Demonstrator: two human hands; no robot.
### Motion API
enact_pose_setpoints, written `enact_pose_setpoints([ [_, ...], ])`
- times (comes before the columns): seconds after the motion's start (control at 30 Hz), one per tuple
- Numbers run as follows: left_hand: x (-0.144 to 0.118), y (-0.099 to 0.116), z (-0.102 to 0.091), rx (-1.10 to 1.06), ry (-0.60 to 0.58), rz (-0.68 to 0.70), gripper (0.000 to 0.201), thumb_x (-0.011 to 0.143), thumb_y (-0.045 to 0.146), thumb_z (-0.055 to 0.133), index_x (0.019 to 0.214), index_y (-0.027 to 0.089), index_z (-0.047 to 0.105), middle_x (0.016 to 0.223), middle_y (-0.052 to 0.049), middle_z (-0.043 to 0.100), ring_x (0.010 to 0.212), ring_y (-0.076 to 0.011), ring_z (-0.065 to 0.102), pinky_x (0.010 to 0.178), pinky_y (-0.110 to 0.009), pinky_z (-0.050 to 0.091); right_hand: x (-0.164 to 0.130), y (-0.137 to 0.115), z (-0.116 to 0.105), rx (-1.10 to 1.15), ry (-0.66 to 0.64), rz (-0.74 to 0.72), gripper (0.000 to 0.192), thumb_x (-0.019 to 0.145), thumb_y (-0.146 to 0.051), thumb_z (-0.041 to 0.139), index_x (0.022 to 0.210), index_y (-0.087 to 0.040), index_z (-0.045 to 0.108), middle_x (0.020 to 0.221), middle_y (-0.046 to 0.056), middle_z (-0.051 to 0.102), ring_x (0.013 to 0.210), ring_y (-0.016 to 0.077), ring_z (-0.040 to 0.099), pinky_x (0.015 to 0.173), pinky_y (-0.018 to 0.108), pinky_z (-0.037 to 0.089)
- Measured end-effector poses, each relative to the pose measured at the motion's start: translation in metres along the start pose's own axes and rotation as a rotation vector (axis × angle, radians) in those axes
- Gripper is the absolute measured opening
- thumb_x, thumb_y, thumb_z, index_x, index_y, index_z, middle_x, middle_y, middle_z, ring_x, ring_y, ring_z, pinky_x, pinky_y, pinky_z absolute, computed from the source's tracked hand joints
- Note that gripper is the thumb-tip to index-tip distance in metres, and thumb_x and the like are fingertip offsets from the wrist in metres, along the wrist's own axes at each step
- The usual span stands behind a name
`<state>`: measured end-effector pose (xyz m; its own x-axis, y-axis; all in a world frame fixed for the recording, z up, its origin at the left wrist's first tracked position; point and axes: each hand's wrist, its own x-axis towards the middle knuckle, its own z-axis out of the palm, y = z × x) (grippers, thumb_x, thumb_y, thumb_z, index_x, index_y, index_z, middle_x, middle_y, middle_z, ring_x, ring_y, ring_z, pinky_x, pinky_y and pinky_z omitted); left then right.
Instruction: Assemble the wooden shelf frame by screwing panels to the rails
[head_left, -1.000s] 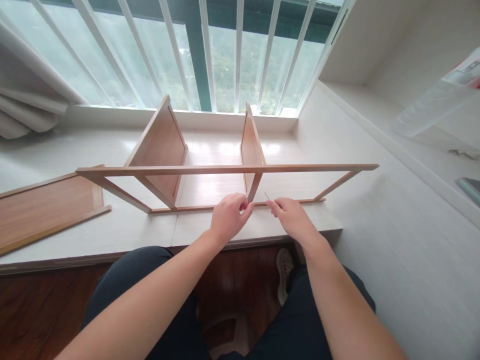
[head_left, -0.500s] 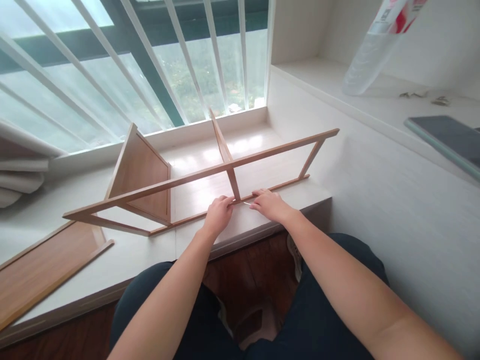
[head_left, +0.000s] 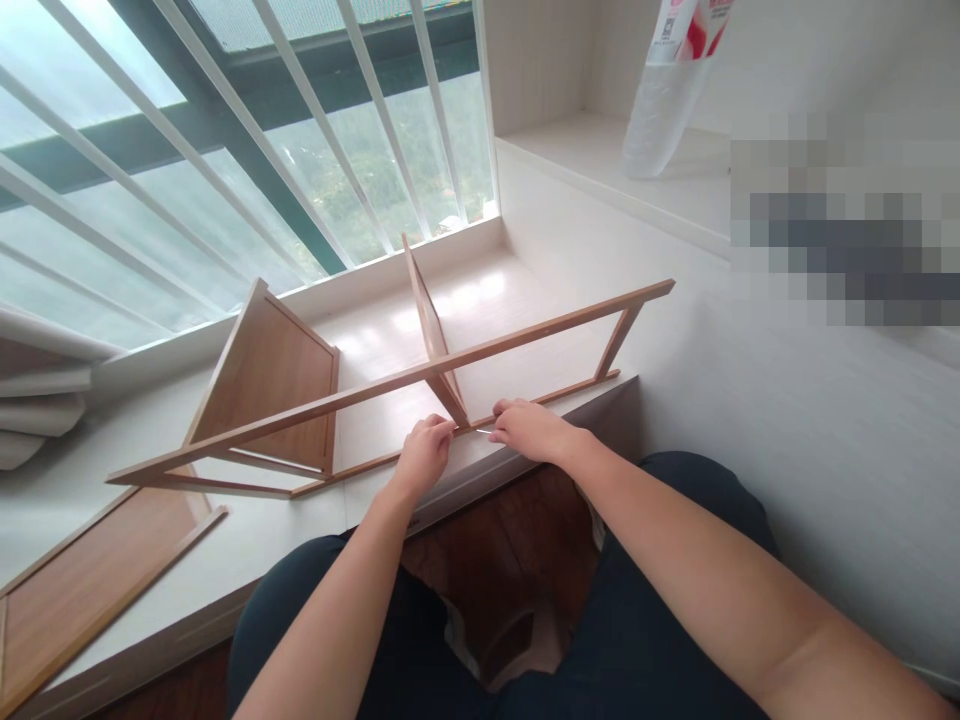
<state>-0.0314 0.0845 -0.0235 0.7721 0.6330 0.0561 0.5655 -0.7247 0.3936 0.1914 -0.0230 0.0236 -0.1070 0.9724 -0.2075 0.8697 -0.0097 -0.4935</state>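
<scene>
A light-brown wooden frame [head_left: 390, 383] stands on the white window ledge, with a middle divider panel [head_left: 427, 310] and a wider side panel [head_left: 274, 385] fixed to it. My left hand [head_left: 426, 452] is closed, thumb and fingertips pinching the lower rail just left of the divider's foot. On the other side of that joint, my right hand [head_left: 529, 430] is closed on a thin silver rod [head_left: 485, 432], whose tip points at the joint. Its far end is hidden inside my fingers, so its kind does not show.
Another wooden panel [head_left: 112, 580] lies flat on the ledge [head_left: 247, 545] at left. A clear plastic bottle [head_left: 664, 110] stands on the shelf at upper right, beside a blurred-out patch. White bars [head_left: 330, 130] cross the window, and a curtain [head_left: 45, 390] hangs at far left.
The view has shifted, moving the bottle and window leftward in the picture. The divider now leans more at its foot. Both hands stay at the same joint, the rod still in my right hand.
</scene>
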Motion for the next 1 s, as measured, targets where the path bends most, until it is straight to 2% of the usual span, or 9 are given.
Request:
enact_pose_setpoints([
  [0.13, -0.001, 0.001, -0.001, -0.020, 0.000, 0.032, 0.030, 0.093, 0.008, 0.045, 0.092, 0.020, 0.073, 0.097, -0.010, 0.066, 0.094, -0.0272, 0.062, 0.087, -0.039, 0.052, -0.002, 0.004, 0.003, 0.021, -0.004, -0.027, 0.033, 0.102, -0.037, 0.058, 0.096, -0.016, 0.083, 0.135, 0.015, 0.065, 0.121, 0.0320, 0.064, 0.108, 0.038, 0.045],
  [0.47, -0.001, 0.003, -0.005, -0.035, -0.028, 0.063, 0.036, 0.093, 0.006, 0.043, 0.099, 0.018, 0.076, 0.105, -0.012, 0.068, 0.100, -0.0286, 0.061, 0.093, -0.042, 0.050, 0.001, 0.010, 0.010, 0.051, 0.025, -0.062, 0.031, 0.101, -0.036, 0.060, 0.095, -0.016, 0.084, 0.130, 0.015, 0.067, 0.125, 0.0298, 0.062, 0.110, 0.034, 0.043],
  [0.67, -0.003, 0.001, -0.004, -0.056, -0.004, 0.036, 0.032, 0.095, 0.013, 0.049, 0.109, 0.021, 0.077, 0.105, -0.011, 0.069, 0.102, -0.0298, 0.062, 0.095, -0.045, 0.051, -0.001, 0.010, 0.010, 0.063, 0.037, -0.059, 0.030, 0.100, -0.036, 0.061, 0.092, -0.017, 0.084, 0.133, 0.015, 0.068, 0.124, 0.0317, 0.063, 0.109, 0.037, 0.044],
  [0.83, -0.021, 0.005, -0.010, -0.093, 0.061, 0.007, 0.033, 0.097, 0.020, 0.053, 0.123, 0.020, 0.074, 0.115, -0.012, 0.068, 0.109, -0.0297, 0.063, 0.101, -0.047, 0.051, -0.001, 0.008, 0.006, 0.080, 0.047, -0.053, 0.031, 0.100, -0.037, 0.061, 0.090, -0.019, 0.083, 0.137, 0.014, 0.066, 0.123, 0.0328, 0.064, 0.106, 0.041, 0.047],
  [0.93, -0.041, 0.015, -0.017, -0.144, 0.123, -0.014, 0.035, 0.100, 0.023, 0.050, 0.128, 0.022, 0.071, 0.124, -0.012, 0.066, 0.117, -0.0280, 0.063, 0.106, -0.045, 0.049, 0.000, 0.003, 0.004, 0.105, 0.055, -0.092, 0.031, 0.100, -0.037, 0.061, 0.088, -0.018, 0.083, 0.142, 0.014, 0.064, 0.127, 0.0337, 0.061, 0.107, 0.042, 0.046],
  [1.0, -0.056, 0.026, -0.021, -0.243, 0.180, -0.057, 0.034, 0.101, 0.026, 0.050, 0.125, 0.023, 0.073, 0.124, -0.011, 0.067, 0.118, -0.0275, 0.062, 0.108, -0.044, 0.048, 0.000, -0.004, 0.003, 0.125, 0.061, -0.144, 0.030, 0.099, -0.036, 0.062, 0.086, -0.018, 0.082, 0.144, 0.013, 0.062, 0.129, 0.0338, 0.059, 0.108, 0.042, 0.046],
])
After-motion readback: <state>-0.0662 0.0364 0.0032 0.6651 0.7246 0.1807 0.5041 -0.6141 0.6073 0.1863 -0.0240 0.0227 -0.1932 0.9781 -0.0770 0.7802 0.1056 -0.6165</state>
